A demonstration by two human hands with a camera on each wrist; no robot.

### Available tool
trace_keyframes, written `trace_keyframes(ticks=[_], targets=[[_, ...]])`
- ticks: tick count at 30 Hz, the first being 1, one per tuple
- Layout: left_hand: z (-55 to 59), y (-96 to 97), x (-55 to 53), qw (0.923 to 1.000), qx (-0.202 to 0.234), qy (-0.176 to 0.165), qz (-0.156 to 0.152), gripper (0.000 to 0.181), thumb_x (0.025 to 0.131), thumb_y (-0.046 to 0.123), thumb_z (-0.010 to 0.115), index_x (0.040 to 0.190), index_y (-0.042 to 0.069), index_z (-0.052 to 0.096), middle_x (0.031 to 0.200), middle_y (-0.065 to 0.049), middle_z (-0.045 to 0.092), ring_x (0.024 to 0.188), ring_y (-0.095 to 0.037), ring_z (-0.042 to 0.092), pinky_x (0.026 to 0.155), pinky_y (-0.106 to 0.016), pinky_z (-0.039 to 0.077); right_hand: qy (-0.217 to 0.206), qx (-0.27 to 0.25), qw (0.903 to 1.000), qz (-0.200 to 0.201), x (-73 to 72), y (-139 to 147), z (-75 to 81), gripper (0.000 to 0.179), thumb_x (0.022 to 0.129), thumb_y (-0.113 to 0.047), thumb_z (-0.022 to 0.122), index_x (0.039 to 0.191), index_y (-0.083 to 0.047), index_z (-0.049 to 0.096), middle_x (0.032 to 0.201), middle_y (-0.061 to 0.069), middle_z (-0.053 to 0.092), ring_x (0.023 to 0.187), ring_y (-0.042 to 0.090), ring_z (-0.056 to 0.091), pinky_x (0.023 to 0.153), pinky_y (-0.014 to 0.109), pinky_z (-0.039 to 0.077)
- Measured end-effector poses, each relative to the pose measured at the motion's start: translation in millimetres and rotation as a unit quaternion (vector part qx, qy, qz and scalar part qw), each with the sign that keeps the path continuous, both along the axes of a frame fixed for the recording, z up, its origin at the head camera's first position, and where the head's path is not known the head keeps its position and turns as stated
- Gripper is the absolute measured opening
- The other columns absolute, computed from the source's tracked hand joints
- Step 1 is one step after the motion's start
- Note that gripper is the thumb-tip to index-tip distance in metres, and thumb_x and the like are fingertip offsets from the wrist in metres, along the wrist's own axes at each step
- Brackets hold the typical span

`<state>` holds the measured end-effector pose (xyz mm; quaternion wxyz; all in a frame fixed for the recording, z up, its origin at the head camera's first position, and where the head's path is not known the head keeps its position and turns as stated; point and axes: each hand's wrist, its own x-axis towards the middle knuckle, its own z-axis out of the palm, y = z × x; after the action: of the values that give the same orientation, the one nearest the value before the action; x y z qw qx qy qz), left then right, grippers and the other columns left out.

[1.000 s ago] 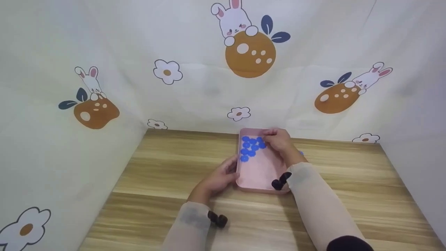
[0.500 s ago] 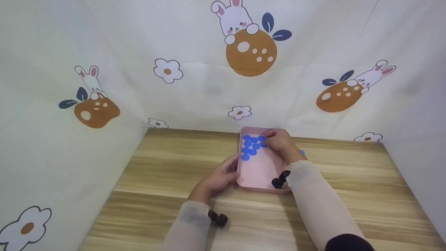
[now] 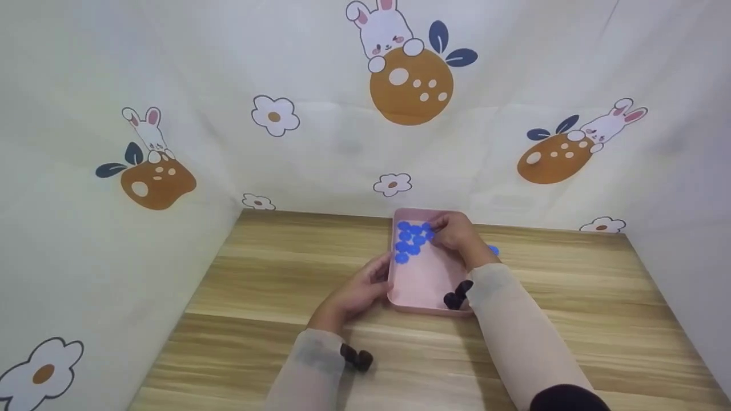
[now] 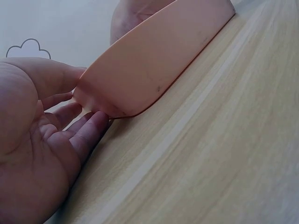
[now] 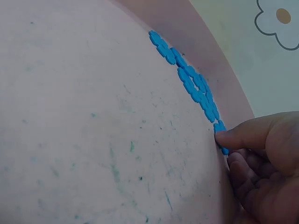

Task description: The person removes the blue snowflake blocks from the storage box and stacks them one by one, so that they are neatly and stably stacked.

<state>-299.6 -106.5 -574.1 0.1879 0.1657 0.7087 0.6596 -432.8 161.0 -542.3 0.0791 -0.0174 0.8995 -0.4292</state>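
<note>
A shallow pink tray (image 3: 422,279) lies on the wooden table, its far end close to the patterned cloth. Several blue flower-shaped pieces (image 3: 408,237) sit flat inside, grouped toward the far left corner. My right hand (image 3: 458,231) reaches over the tray's far right part. In the right wrist view, its thumb and fingers pinch a blue flower-shaped piece (image 5: 221,127) at the end of the group, low against the tray floor. On the tray's left side, my left hand (image 3: 362,288) holds the wall, with thumb and fingertips touching it in the left wrist view.
Another blue piece (image 3: 494,250) shows on the table right of the tray, partly behind my right wrist. Pale cloth (image 3: 320,154) with rabbit and flower prints stands at the back and both sides. Small black devices (image 3: 357,358) are strapped at both wrists.
My right hand has moved slightly toward me, uncovering more of the blue piece on the table. My left hand and the tray hold their places.
</note>
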Motion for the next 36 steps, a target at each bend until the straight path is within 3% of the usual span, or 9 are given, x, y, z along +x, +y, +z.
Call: trace_keyframes(ticks=[10, 17, 24, 31, 36], targets=[[3.0, 0.8, 2.0, 0.9999, -0.003, -0.008, 0.006, 0.073, 0.105, 0.000, 0.055, 0.171, 0.013, 0.026, 0.179, -0.011, 0.025, 0.167, -0.031, 0.025, 0.138, -0.050, 0.021, -0.005, -0.005, 0.9999, -0.008, 3.9, -0.5, 2.5, 0.041, 0.078, 0.008, 0.077, 0.119, -0.001, 0.080, 0.141, 0.013, 0.069, 0.131, 0.032, 0.061, 0.116, 0.048, 0.055], [1.5, 0.7, 0.8, 0.9998, -0.005, -0.015, 0.009, 0.073, 0.106, 0.002, 0.055, 0.171, 0.017, 0.027, 0.180, -0.009, 0.025, 0.167, -0.031, 0.025, 0.137, -0.051, 0.022, 0.018, 0.021, 0.9996, 0.008, 2.9, -0.8, 1.9, 0.041, 0.077, 0.005, 0.079, 0.117, -0.001, 0.081, 0.139, 0.014, 0.071, 0.131, 0.033, 0.062, 0.114, 0.047, 0.055], [3.6, 2.0, 2.2, 0.9999, 0.013, -0.008, 0.002, 0.073, 0.105, -0.002, 0.053, 0.171, 0.011, 0.026, 0.178, -0.015, 0.027, 0.166, -0.034, 0.026, 0.137, -0.052, 0.024, 0.026, 0.022, 0.9994, 0.008, 4.1, 0.1, 1.8, 0.036, 0.078, 0.004, 0.079, 0.113, -0.001, 0.082, 0.136, 0.014, 0.072, 0.127, 0.032, 0.063, 0.113, 0.048, 0.055], [4.6, 2.0, 2.8, 0.9999, 0.010, -0.010, 0.004, 0.072, 0.105, -0.002, 0.053, 0.171, 0.010, 0.026, 0.179, -0.014, 0.026, 0.166, -0.033, 0.026, 0.137, -0.050, 0.023, 0.012, -0.020, 0.9996, -0.015, 3.4, 1.7, -1.3, 0.036, 0.088, 0.000, 0.072, 0.123, -0.005, 0.080, 0.142, 0.012, 0.069, 0.133, 0.032, 0.059, 0.121, 0.051, 0.049], [3.5, 0.6, 2.3, 1.0000, 0.005, -0.006, 0.006, 0.072, 0.106, 0.000, 0.055, 0.171, 0.011, 0.026, 0.179, -0.014, 0.026, 0.166, -0.034, 0.026, 0.137, -0.051, 0.022, 0.019, -0.066, 0.9968, -0.041, 3.5, 1.8, -1.6, 0.035, 0.089, -0.006, 0.070, 0.123, -0.007, 0.080, 0.141, 0.012, 0.071, 0.134, 0.032, 0.060, 0.120, 0.049, 0.050]])
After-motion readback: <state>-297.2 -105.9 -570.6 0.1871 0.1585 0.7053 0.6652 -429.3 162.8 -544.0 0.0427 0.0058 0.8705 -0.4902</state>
